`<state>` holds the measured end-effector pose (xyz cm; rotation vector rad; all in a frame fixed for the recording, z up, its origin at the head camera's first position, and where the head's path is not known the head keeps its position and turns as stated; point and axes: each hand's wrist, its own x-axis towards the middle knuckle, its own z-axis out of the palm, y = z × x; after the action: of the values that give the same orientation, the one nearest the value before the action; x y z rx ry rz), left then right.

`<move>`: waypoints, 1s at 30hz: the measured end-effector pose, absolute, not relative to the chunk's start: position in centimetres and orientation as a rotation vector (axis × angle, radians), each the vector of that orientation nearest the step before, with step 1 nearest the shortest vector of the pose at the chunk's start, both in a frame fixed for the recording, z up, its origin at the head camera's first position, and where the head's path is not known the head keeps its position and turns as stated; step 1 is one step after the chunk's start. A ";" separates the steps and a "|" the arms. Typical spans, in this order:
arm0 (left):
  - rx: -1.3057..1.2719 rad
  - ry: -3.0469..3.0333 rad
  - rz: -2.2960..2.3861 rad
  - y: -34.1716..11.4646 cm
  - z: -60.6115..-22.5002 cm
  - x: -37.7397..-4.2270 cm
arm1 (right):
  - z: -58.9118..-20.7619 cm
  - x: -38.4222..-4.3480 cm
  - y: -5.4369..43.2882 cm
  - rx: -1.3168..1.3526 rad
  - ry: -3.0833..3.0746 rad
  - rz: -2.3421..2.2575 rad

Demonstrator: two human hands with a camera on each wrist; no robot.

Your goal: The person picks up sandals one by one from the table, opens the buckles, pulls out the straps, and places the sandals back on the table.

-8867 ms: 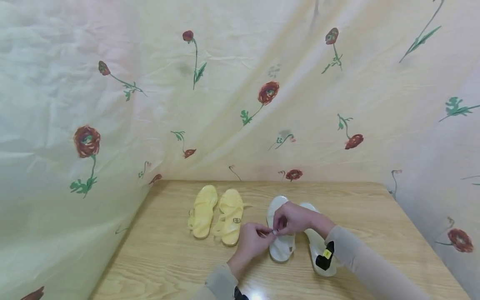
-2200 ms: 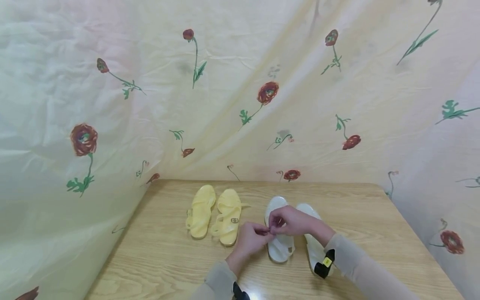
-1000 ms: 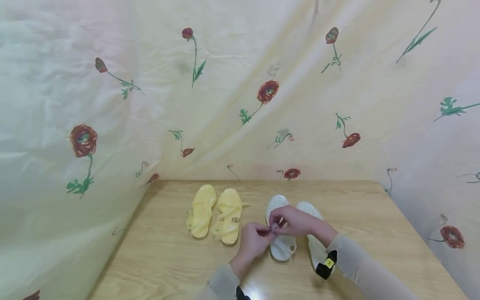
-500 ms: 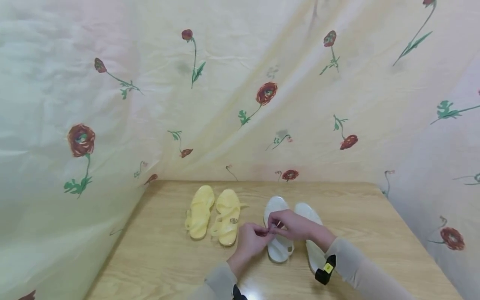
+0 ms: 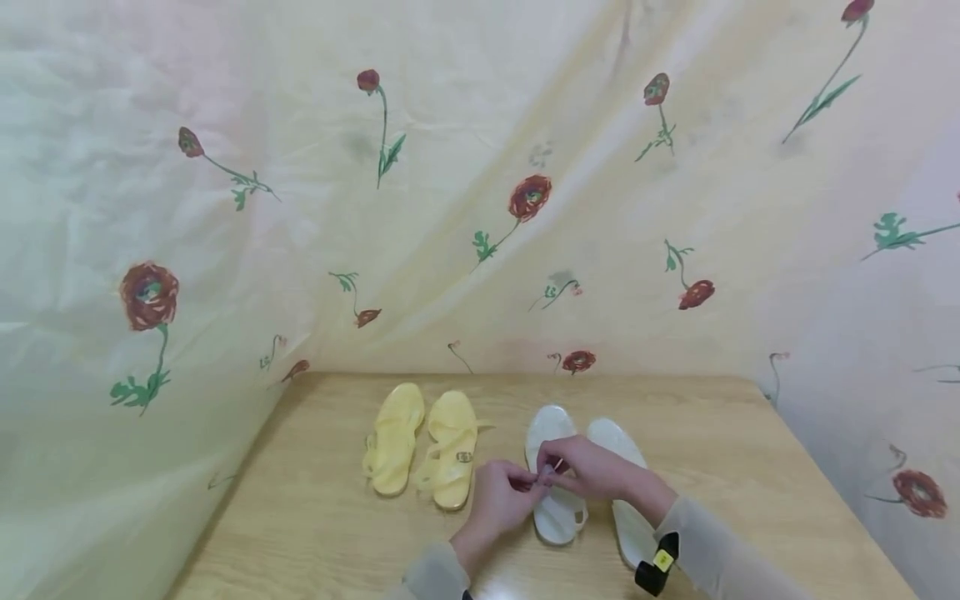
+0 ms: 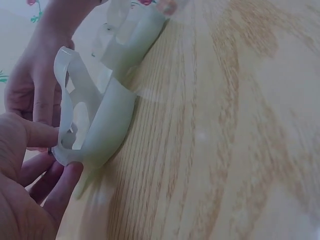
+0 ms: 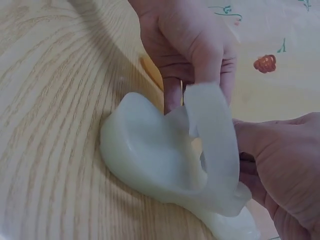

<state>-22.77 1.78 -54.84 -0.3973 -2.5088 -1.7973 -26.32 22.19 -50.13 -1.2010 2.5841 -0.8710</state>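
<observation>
On the wooden table, a white sandal (image 5: 555, 525) lies with its toe end away from me, and both hands meet over its left side. My left hand (image 5: 501, 500) pinches the sandal's strap between thumb and fingers. From the other side, my right hand (image 5: 596, 468) holds the same strap, fingertips against those of the left. In the left wrist view the sandal's pale side wall (image 6: 112, 122) stands beside the left fingers. The right wrist view shows a curved strap (image 7: 220, 145) rising in front of the fingertips, partly hiding the grip; the buckle there is mostly covered.
The other white sandal (image 5: 618, 446) lies under and behind the right forearm. To the left sits a pair of yellow sandals, the outer one (image 5: 395, 442) and the inner one (image 5: 450, 479). A flowered cloth (image 5: 450, 208) hangs behind the table (image 5: 315, 533).
Both hands stay at the strap throughout, with only small shifts of the fingertips. The head view has tilted slightly, so the table and sandals appear lower. The sandals keep their places.
</observation>
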 end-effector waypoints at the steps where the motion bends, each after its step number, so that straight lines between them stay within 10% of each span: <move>1: -0.396 -2.510 -1.799 1.8 -54.8 -22.7 | -50.2 -26.2 22.2 -1.195 2.590 -0.876; 30: -0.380 -2.532 -1.779 1.5 -55.4 -23.4 | -52.2 -26.0 22.4 -1.069 2.595 -1.065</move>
<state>-23.37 1.49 -55.36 -0.3801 -2.5319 -1.7789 -26.02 22.43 -52.17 -1.0691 2.5949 -1.0652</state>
